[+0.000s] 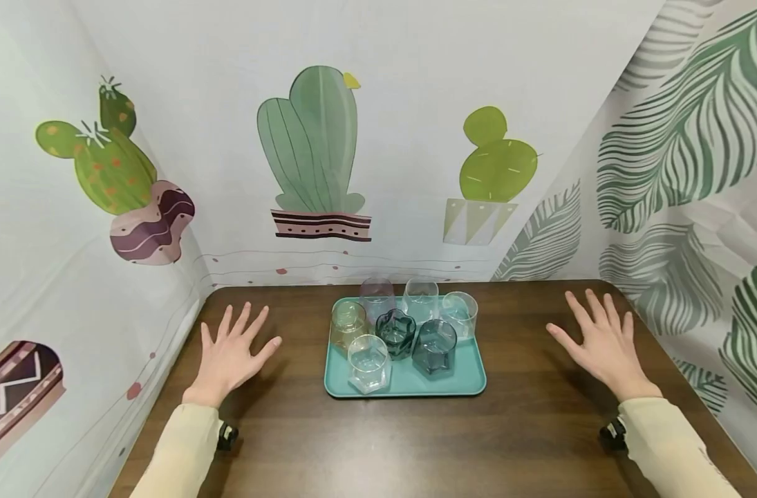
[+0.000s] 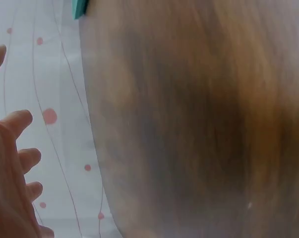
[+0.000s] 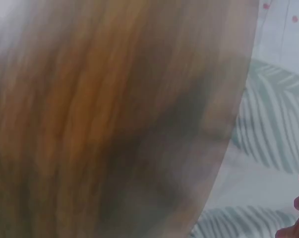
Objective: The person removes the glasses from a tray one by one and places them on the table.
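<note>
My left hand (image 1: 227, 360) is spread over the left side of the brown table, fingers straight and apart, holding nothing. On the right side my right hand (image 1: 604, 346) is spread the same way, also holding nothing. Between them, toward the back, lies a teal tray (image 1: 409, 386) crowded with several glasses. At its front left stands a clear glass (image 1: 368, 363), with a yellowish-green glass (image 1: 348, 325) behind it. A dark fluted glass (image 1: 395, 334) is in the middle, beside a blue-grey glass (image 1: 435, 349). Clear glasses (image 1: 421, 301) and a faintly purple glass (image 1: 377, 297) line the back.
The wooden table (image 1: 378, 443) meets a white wall covering (image 1: 409, 138) printed with cacti at the back. More printed covering with leaf shapes (image 1: 689, 124) rises along the right edge. In the left wrist view, a corner of the tray (image 2: 79, 7) shows at the top.
</note>
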Demonstrator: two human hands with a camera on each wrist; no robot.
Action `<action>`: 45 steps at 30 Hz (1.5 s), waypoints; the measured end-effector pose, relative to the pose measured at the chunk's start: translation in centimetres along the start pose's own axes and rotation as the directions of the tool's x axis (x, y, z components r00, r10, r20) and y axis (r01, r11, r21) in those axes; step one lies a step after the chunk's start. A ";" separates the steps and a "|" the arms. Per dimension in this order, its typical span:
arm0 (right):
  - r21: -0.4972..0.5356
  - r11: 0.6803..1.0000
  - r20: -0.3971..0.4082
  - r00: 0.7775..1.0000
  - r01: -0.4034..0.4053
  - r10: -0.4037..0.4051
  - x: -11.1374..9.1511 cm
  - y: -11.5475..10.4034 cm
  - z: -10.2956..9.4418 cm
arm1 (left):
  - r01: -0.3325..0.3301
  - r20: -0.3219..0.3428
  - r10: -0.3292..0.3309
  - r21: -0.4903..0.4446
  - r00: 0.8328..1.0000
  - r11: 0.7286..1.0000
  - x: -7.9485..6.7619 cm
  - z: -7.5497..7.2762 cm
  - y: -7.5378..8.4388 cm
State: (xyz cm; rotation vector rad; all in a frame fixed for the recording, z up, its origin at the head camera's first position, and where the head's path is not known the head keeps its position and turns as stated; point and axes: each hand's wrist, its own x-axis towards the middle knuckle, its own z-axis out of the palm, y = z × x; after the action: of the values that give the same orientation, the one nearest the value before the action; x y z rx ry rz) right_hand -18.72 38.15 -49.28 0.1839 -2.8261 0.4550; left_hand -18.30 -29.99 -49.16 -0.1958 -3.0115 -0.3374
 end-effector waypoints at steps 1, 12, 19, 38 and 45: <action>0.015 1.000 -0.006 1.000 0.011 -0.011 0.1 -0.3 0.0 | -0.002 -0.001 0.002 -0.009 1.000 1.000 -0.1 0.0 0.2; 0.159 0.983 -0.065 0.995 0.086 -0.076 0.7 -4.4 0.6 | -0.036 -0.023 0.031 -0.225 0.999 0.974 -0.6 0.6 3.4; 0.228 0.966 -0.050 0.993 0.119 -0.111 0.9 -7.1 1.0 | -0.049 -0.017 0.046 -0.439 0.999 0.897 -1.1 1.2 6.0; 0.376 0.924 0.096 0.988 0.076 -0.120 2.4 -11.6 4.2 | 0.030 0.035 -0.009 -0.665 0.999 0.746 -1.8 4.7 10.5; 0.472 0.880 0.128 0.983 0.059 -0.135 3.1 -12.0 5.6 | 0.111 0.111 -0.043 -0.729 0.993 0.675 -2.4 5.4 11.2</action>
State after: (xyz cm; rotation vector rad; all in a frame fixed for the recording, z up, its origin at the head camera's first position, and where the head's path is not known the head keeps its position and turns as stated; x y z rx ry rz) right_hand -21.10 24.72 -50.03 0.4737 -2.7849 1.1419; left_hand -14.91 -18.20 -52.33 -0.1369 -2.7628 -1.5885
